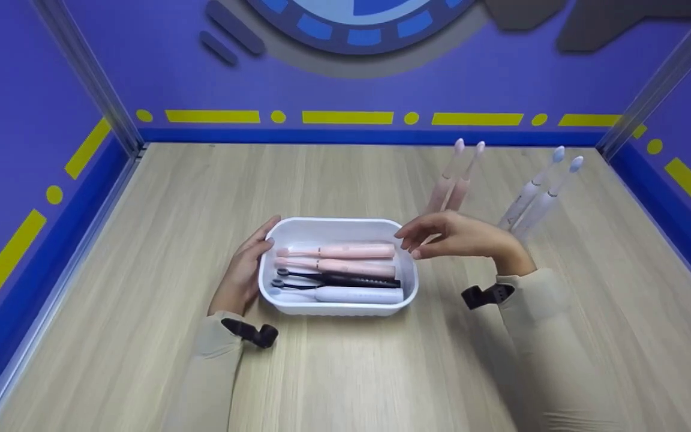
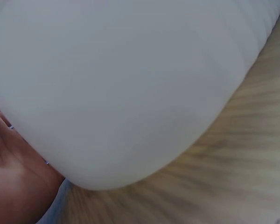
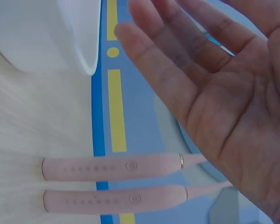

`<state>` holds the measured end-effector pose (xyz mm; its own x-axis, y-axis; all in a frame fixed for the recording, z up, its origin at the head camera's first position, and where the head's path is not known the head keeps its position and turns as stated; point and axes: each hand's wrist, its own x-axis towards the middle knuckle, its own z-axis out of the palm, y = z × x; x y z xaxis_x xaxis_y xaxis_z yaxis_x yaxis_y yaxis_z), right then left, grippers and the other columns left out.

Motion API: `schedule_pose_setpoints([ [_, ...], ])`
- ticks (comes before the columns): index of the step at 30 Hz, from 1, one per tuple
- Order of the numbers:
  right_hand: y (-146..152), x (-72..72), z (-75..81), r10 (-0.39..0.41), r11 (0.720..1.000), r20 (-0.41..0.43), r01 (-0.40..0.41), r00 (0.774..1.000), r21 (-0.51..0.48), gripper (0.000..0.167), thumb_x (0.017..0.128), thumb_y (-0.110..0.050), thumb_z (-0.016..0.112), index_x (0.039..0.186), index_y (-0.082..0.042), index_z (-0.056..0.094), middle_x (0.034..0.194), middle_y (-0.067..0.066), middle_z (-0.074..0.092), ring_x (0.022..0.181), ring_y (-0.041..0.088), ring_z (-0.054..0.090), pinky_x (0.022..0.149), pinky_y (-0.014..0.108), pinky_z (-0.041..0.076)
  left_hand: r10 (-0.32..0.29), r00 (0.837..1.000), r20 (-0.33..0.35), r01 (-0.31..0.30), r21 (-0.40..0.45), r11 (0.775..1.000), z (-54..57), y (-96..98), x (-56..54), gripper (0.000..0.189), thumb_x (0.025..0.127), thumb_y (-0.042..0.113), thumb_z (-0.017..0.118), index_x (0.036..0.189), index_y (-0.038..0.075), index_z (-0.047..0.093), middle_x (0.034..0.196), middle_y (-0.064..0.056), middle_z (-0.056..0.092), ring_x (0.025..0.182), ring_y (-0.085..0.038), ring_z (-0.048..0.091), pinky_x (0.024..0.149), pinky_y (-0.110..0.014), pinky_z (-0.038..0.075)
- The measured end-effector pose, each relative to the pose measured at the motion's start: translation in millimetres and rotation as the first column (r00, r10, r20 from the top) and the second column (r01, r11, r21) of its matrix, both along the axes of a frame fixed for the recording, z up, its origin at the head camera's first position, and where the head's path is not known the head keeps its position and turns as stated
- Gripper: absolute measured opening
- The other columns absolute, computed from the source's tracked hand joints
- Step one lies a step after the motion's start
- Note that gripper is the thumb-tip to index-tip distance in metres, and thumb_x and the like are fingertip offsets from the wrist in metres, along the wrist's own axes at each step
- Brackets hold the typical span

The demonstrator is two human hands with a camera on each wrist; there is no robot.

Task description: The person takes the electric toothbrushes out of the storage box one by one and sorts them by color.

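My left hand (image 1: 239, 273) grips the left end of a white plastic bin (image 1: 338, 309), its thumb at the rim. In the left wrist view the bin's outer wall (image 2: 126, 93) hides most of that hand. Inside the bin lie two pink electric toothbrushes (image 1: 357, 251), black ones (image 1: 357, 280) partly overlapping, and a white one (image 1: 360, 294), heads to the left. Over the bin's right end hovers my right hand (image 1: 462, 237), fingers loosely bent and holding nothing; the right wrist view shows its bare palm (image 3: 238, 107).
Behind my right hand two pink electric toothbrushes (image 1: 458, 193) stand upright on the wooden table (image 1: 213, 180). Two white ones with bluish heads (image 1: 536, 210) stand farther right, partly hidden by the hand and wrist. Blue-purple panels (image 1: 345, 96) wall the table's back and sides.
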<state>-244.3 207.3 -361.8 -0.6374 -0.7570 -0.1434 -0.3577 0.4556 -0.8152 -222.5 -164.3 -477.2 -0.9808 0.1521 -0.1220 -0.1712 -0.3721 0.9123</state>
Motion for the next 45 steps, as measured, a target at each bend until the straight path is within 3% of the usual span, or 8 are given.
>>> schedule_pose_setpoints([
  [13, -33, -2.4, -2.1, 0.112, 0.99, -0.046, -0.107, 0.993, 0.097, 0.039, 0.088, -0.016, 0.068, 0.125, -0.006, 0.061, 0.107, 0.013, 0.069, 0.102, 0.018, 0.062, 0.094, 0.037, 0.052, -0.008, 1.0, -0.014, 0.008, 0.021, 1.0, -1.0, -0.1, 0.3, 0.05, 0.101, 0.007, 0.031, 0.151, 0.008, 0.029, 0.16, -0.005, 0.021, 0.147, -0.02, 0.02, 0.121, -0.035, 0.016],
  [23, -58, -1.1, -6.2, 0.231, 0.959, -0.087, -0.212, 0.969, 0.186, 0.037, 0.089, -0.014, 0.066, 0.125, -0.002, 0.061, 0.107, 0.012, 0.069, 0.099, 0.019, 0.064, 0.089, 0.035, 0.054, -0.002, 1.0, -0.006, 0.002, 0.031, 1.0, 0.3, 1.0, -0.1, 0.05, 0.101, 0.007, 0.031, 0.151, 0.007, 0.029, 0.161, -0.005, 0.02, 0.147, -0.02, 0.02, 0.121, -0.035, 0.017],
  [36, -74, -1.2, -6.2, 0.283, 0.919, -0.075, -0.248, 0.956, 0.306, 0.039, 0.087, -0.013, 0.065, 0.125, -0.003, 0.062, 0.103, 0.007, 0.071, 0.098, 0.019, 0.067, 0.089, 0.029, 0.052, -0.001, 1.0, -0.01, 0.001, 0.0, 1.0, -0.7, 1.6, -1.6, 0.05, 0.101, 0.008, 0.033, 0.151, 0.009, 0.03, 0.16, -0.004, 0.022, 0.146, -0.02, 0.021, 0.121, -0.035, 0.017],
  [45, -87, 0.3, -6.3, 0.297, 0.894, -0.063, -0.254, 0.953, 0.37, 0.037, 0.086, -0.015, 0.067, 0.122, -0.008, 0.065, 0.096, 0.005, 0.072, 0.086, 0.008, 0.066, 0.08, 0.023, 0.051, 0.002, 1.0, -0.018, -0.002, -0.011, 1.0, -1.3, 0.3, -0.4, 0.05, 0.101, 0.008, 0.032, 0.151, 0.008, 0.029, 0.161, -0.003, 0.019, 0.147, -0.019, 0.019, 0.121, -0.034, 0.016],
])
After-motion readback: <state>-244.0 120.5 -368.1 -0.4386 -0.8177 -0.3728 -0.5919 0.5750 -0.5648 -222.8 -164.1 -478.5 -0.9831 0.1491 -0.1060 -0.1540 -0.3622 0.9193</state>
